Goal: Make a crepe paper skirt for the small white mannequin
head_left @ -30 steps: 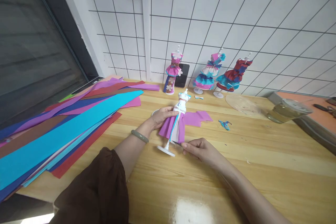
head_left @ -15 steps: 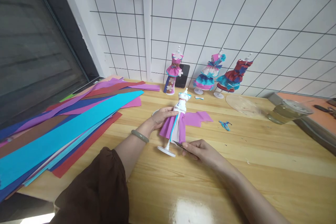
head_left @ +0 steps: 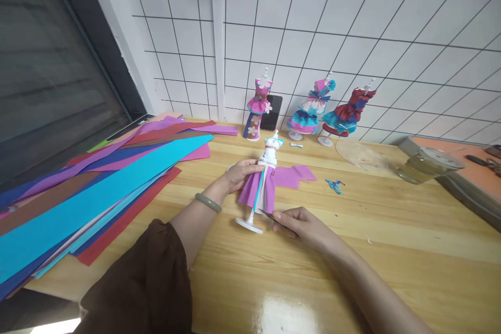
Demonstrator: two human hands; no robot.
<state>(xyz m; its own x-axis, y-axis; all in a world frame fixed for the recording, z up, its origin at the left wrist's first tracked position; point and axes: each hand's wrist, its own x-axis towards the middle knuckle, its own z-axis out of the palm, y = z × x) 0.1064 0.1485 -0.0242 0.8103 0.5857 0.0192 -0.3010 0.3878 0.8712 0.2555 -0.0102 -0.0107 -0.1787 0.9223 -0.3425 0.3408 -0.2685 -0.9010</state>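
My left hand [head_left: 243, 173] is closed around the waist of a small white dress form [head_left: 270, 154], tilted slightly on its round white base. Purple paper panels, a blue strip and a pale panel make up its skirt [head_left: 253, 191]. In my right hand [head_left: 296, 221] is a dark, slim pointed tool [head_left: 268, 214], pinched in the fingers with its tip at the skirt's lower hem. Whether it is tweezers or scissors I cannot tell. Behind the skirt lies a flat purple paper piece [head_left: 293, 176]. A small blue scrap [head_left: 335, 186] rests to its right.
Long coloured paper strips [head_left: 117, 182] spread over the left side. Three dressed forms [head_left: 258, 109] stand along the tiled wall, with a dark phone [head_left: 274, 113] behind the leftmost. At right are a glass container [head_left: 415, 169] and an orange-topped tray [head_left: 462, 151].
The skirt's pale panel shows narrower, and its right purple panel has shifted slightly left at the hem, by the tool tip. Both hands keep nearly the same place and grip.
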